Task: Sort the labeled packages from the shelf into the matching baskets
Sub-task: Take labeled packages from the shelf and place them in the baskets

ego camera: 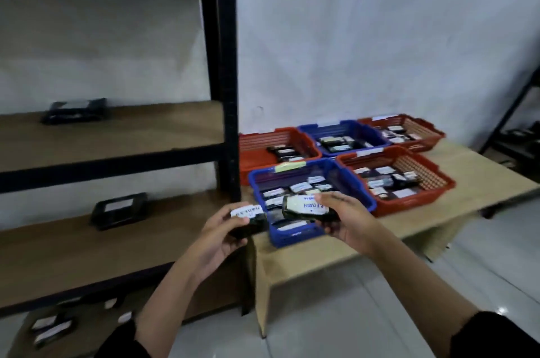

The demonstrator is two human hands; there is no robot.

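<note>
My left hand (225,233) grips a small black package with a white handwritten label (248,216), just left of the near blue basket (365,197). My right hand (346,222) holds a second black package with a white label (306,208) over that basket's front part. The basket holds several labeled packages. Behind and beside it stand a red basket (257,150), a blue basket (309,131), and two more red baskets (438,179) (432,130), all with packages inside. On the black shelf unit (228,65), one package (74,111) lies on the upper board and another (118,210) on the middle board.
The baskets sit on a low wooden table (482,170) against a white wall. Several more packages (49,328) lie on the shelf's bottom board. A second dark rack (520,130) stands at the far right. White floor tiles (380,314) spread below the table.
</note>
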